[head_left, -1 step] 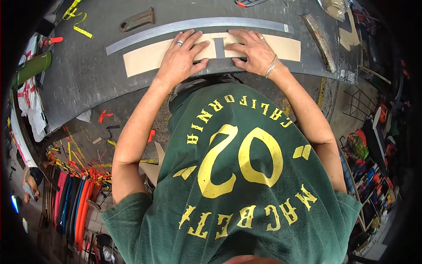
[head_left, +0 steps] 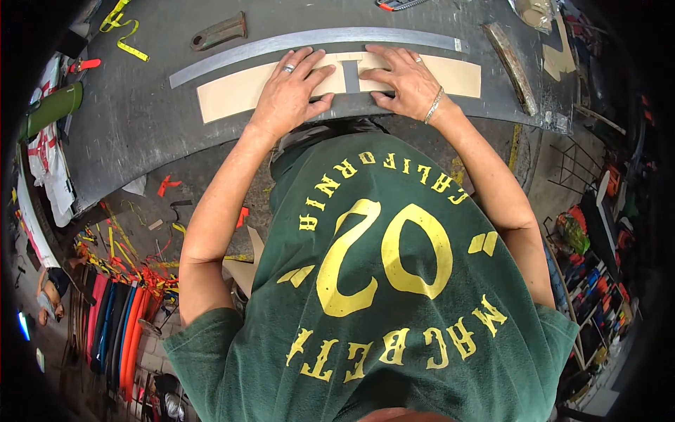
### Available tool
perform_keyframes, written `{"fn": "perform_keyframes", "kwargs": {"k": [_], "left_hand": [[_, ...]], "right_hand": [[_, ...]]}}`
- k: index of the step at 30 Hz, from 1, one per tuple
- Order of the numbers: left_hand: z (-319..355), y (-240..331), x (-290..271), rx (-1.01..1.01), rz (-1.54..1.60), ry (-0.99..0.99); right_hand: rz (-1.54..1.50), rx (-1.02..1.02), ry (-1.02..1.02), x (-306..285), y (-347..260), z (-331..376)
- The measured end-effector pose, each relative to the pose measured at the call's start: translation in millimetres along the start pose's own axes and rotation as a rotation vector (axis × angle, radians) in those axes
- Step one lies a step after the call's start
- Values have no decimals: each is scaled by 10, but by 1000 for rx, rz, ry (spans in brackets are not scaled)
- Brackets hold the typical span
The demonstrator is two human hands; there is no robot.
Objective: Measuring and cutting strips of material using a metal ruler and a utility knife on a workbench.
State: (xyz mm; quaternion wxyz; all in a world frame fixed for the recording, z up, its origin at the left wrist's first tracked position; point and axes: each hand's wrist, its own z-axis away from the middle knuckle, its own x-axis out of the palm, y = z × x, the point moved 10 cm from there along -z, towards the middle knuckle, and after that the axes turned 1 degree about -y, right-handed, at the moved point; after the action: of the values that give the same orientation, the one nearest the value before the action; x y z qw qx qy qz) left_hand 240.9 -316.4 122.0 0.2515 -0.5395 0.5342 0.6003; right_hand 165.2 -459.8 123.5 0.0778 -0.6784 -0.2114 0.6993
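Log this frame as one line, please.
left hand: flat on tan strip | right hand: flat on strip | grey metal strip beyond

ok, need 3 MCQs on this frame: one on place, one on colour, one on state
1. Where does the long grey metal strip lie?
A. beyond the tan strip
B. under the bench
C. in the right hand

2. What colour is the cylinder at the bench's left edge?
A. red
B. green
C. white

3. How are the hands placed?
A. both raised off the bench
B. one holds a hammer
C. both pressed flat on the tan strip

Key: 1 A, it runs along the far side of the tan strip. 2 B, it is plainly green. 3 C, left hand and right hand lie palm-down on it.
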Motion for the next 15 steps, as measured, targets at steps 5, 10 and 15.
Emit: {"fn": "perform_keyframes", "kwargs": {"k": [5, 10, 15], "left_hand": [[-33, -20, 16, -31, 46, -38], [-37, -33, 22, -11, 42, -33], [27, -63, 32, 3, 25, -14]], "right_hand": [[32, -26, -11, 8, -10, -38], [10, -15, -7, 5, 16, -43], [2, -37, -11, 36, 7, -63]]}}
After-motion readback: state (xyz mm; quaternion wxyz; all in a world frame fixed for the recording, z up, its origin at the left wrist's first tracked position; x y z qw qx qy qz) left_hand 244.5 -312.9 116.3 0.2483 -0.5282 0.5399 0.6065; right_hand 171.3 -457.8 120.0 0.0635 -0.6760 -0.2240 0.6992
